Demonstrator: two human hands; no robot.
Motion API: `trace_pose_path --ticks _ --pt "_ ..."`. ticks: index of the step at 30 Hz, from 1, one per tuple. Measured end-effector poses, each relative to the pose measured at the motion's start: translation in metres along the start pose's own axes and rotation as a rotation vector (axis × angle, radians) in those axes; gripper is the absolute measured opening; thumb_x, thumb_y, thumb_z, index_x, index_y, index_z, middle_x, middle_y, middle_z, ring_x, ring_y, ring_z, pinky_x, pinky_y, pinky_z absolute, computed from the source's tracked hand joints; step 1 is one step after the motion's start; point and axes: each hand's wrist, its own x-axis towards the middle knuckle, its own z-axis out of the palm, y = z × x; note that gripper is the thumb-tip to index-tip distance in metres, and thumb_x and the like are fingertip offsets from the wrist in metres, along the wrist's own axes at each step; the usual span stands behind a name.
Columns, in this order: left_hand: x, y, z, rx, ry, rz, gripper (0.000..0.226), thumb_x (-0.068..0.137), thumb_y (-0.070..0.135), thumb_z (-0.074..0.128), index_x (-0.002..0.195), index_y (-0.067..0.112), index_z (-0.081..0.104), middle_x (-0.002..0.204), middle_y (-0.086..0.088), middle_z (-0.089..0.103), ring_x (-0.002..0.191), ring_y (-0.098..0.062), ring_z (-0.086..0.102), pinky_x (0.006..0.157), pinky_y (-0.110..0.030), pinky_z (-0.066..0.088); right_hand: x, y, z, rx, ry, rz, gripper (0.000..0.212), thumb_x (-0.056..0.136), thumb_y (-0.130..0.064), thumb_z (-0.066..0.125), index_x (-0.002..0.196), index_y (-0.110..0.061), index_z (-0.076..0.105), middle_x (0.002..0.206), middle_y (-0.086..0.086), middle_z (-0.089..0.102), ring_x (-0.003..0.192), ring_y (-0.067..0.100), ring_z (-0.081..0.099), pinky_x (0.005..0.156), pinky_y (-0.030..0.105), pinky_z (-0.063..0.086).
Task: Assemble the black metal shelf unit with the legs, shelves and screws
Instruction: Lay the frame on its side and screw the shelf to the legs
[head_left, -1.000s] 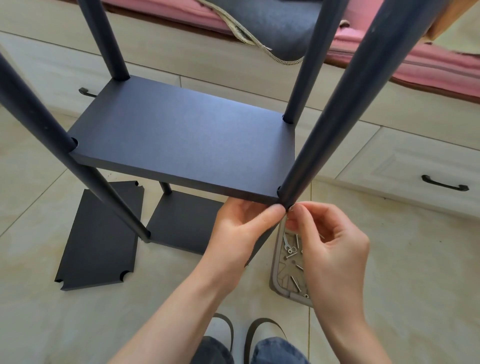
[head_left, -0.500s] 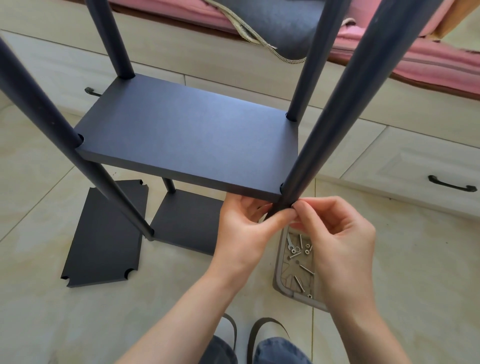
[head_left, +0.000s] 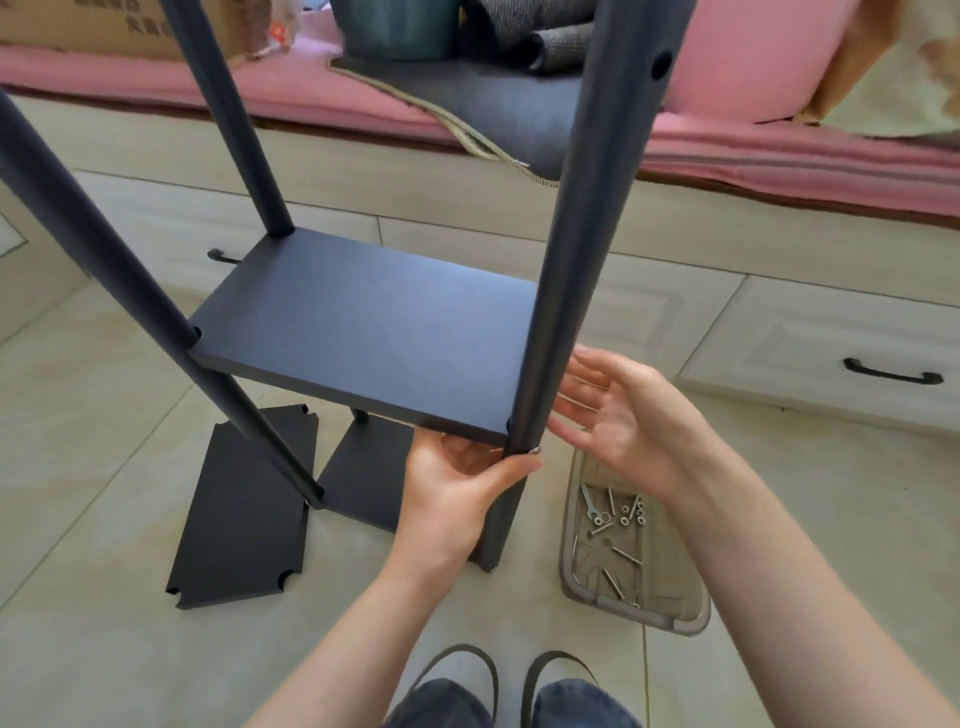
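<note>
Head view: left hand (head_left: 457, 488) grips the near leg (head_left: 571, 260) under the shelf (head_left: 363, 332), thumb seemingly on a screw (head_left: 535, 451); right hand (head_left: 623, 415) spread, palm beside the leg.

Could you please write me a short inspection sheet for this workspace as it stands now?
Surface: tiled floor.
Job's things: shelf sits between upright legs; spare shelf flat on the floor; tray holds screws.
Clutter: nothing seen.
Grippers: left hand grips the near leg under the shelf corner; right hand open beside that leg.
Cables: nothing seen.
Surroundings: drawers, pink cushion, cardboard box.
</note>
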Motion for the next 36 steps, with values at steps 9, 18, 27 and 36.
trace_pose_path --ticks 9,18,27,36 --pt "-0.035 0.014 -0.016 0.067 0.082 -0.034 0.069 0.078 -0.008 0.075 0.134 0.019 0.045 0.107 0.0 0.077 0.101 -0.016 0.074 0.074 -0.014 0.055 -0.011 0.013 0.032 -0.105 -0.025 0.014 0.024 0.096 -0.019 0.062 0.113 -0.002 0.064 0.097 0.011 0.075 0.095 0.024 0.073 0.087 0.041 0.058" --pt "-0.063 0.048 -0.025 0.097 0.24 0.027 0.099 0.079 0.02 0.08 0.152 0.046 0.018 0.102 0.027 0.071 0.101 0.006 0.068 0.103 -0.04 0.05 -0.037 0.005 0.062 -0.174 -0.106 -0.055 0.028 0.098 -0.02 0.06 0.118 0.0 0.058 0.108 0.016 0.073 0.098 0.027 0.072 0.091 0.046 0.057" --pt "-0.078 0.082 -0.051 0.108 0.212 0.129 0.061 0.079 0.03 0.066 0.139 0.036 0.055 0.114 0.001 0.075 0.111 -0.021 0.07 0.103 -0.045 0.05 -0.046 -0.006 0.104 -0.162 -0.237 -0.004 0.026 0.096 -0.016 0.062 0.114 0.003 0.061 0.109 0.02 0.072 0.099 0.03 0.072 0.082 0.04 0.06" --pt "-0.071 0.098 -0.072 0.044 0.293 0.119 0.035 0.089 0.016 0.061 0.123 0.022 0.066 0.103 -0.013 0.075 0.1 -0.028 0.074 0.086 -0.034 0.061 -0.042 -0.012 0.136 -0.274 -0.263 -0.024 0.029 0.095 -0.018 0.063 0.114 0.004 0.063 0.103 0.018 0.074 0.093 0.027 0.074 0.075 0.033 0.062"
